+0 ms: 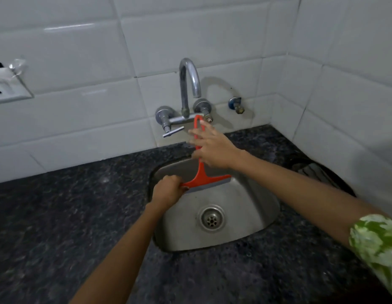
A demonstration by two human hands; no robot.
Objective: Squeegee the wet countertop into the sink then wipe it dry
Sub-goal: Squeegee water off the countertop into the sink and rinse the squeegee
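1. Left hand (167, 189) is closed around the left end of the squeegee (203, 172) blade.
2. Right hand (214, 148) holds the handle with fingers loosely spread.
3. Squeegee hangs above the sink (256, 224), mid-frame, under the tap (188, 84).
4. Dark tabletop (59, 216) surrounds the sink.

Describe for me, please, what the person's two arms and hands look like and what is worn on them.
Both hands are bare: no gloves, rings, watch or bracelets show on the left hand or the right hand. The left forearm is uncovered as far as the frame's lower edge. The right arm is uncovered up to a short green-and-white patterned fabric sleeve near the elbow at the right edge.
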